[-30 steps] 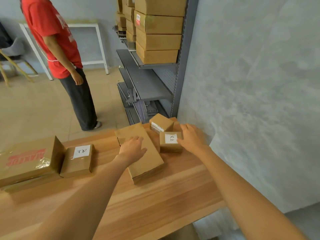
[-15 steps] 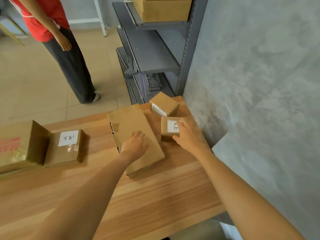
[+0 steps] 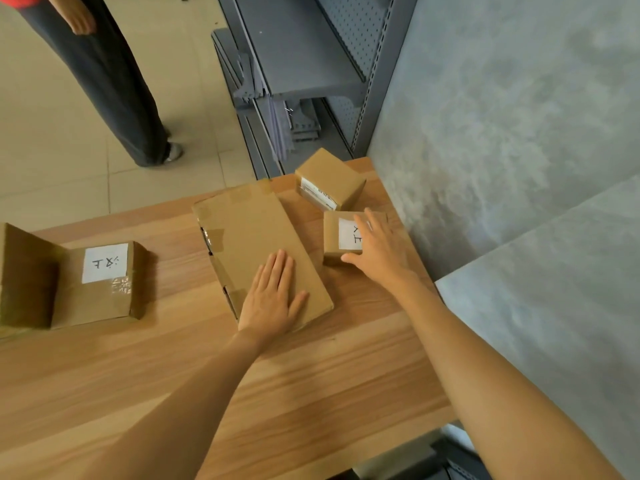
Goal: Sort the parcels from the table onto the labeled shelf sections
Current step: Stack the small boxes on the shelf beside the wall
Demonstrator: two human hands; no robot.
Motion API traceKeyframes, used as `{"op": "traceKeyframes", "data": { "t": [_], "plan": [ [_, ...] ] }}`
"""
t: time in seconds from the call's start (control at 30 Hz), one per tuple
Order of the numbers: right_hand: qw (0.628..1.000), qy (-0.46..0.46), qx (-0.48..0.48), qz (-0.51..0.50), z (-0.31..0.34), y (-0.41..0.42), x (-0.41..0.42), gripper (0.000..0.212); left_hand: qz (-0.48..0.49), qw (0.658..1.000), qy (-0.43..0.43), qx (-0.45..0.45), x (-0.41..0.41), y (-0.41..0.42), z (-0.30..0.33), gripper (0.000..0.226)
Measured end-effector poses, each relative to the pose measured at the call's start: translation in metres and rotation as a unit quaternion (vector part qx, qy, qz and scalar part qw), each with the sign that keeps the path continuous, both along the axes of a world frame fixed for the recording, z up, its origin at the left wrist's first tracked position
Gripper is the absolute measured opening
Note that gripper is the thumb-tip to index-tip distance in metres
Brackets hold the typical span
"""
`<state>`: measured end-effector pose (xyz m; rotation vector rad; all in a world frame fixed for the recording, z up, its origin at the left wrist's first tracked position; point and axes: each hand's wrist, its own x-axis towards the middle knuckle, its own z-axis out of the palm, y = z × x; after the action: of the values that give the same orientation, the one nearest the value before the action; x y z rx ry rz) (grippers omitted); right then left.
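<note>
While five cardboard parcels are being counted on the wooden table, the long flat parcel at the centre is being pressed by the left hand, laid flat with straight fingers. The small labeled parcel near the wall is being gripped by the right hand, thumb at its near edge, fingers across its top. One barcoded parcel is sitting just behind it, one labeled parcel and one large box are lying touching at the left, and one grey shelf unit is standing beyond the table.

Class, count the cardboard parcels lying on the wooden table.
5: cut-off box at far left, labelled box beside it, flat box under left hand, small box under right hand, barcode box behind.
</note>
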<state>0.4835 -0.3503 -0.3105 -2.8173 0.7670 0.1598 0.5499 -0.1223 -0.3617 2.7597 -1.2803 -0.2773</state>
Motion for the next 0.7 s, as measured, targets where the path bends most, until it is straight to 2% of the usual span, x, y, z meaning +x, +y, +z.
{"op": "traceKeyframes", "data": {
  "t": [0.17,0.43,0.53,0.6,0.7],
  "plan": [
    [0.999,0.03,-0.033,0.015,-0.015,0.001,0.009,0.096,0.003,1.0,0.002,0.002,0.0,-0.001,0.0,0.077],
    [0.998,-0.046,-0.008,0.028,-0.012,0.003,0.001,0.071,0.002,1.0,-0.008,0.002,-0.001,0.001,-0.001,0.076],
    [0.989,-0.101,0.107,-0.01,0.002,0.005,-0.01,0.062,0.005,1.0,0.005,-0.01,-0.001,0.002,0.001,0.073],
    [0.968,-0.137,0.2,-0.069,0.014,0.004,-0.015,0.052,0.006,1.0,0.014,-0.013,0.0,0.002,0.002,0.073],
    [0.937,-0.167,0.279,-0.125,0.028,0.002,-0.017,0.033,0.012,0.998,0.057,-0.034,0.003,0.001,0.008,0.074]
  ]
}}
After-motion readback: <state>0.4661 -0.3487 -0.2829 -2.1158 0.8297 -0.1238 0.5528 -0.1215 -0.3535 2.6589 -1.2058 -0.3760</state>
